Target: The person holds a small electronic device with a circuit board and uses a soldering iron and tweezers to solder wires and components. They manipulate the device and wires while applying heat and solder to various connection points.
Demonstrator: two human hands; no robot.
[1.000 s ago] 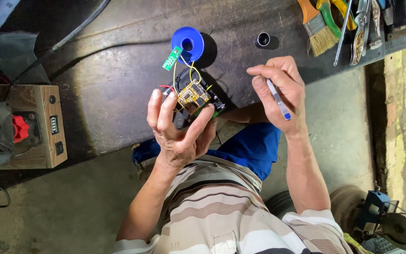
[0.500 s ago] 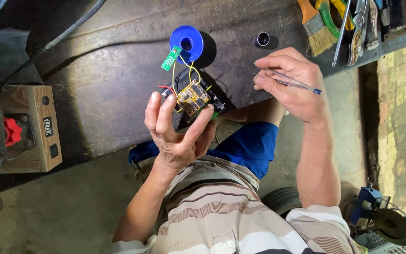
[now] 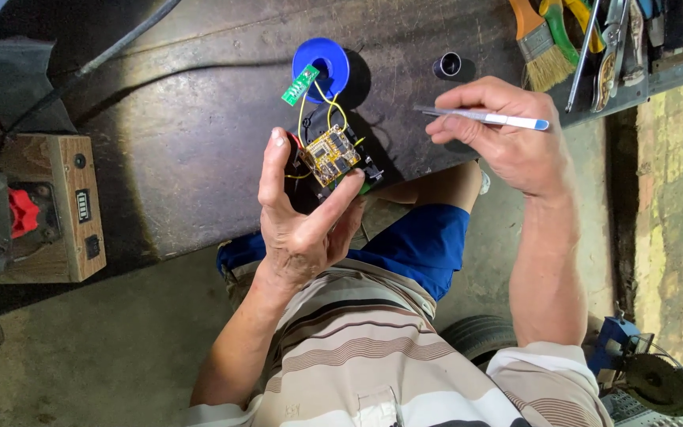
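While left hand (image 3: 302, 225) grips yellow board (image 3: 332, 154), rt hand (image 3: 507, 138) pinches tweezers (image 3: 480, 118).

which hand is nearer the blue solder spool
Left. The left hand holds the yellow circuit board just below the blue solder spool. The right hand, holding tweezers, is farther off to the spool's right.

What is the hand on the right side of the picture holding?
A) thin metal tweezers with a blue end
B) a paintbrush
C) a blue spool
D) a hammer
A: the right hand pinches thin metal tweezers with a blue end, while the paintbrush and the blue spool lie on the dark table, and the left hand holds the circuit board.
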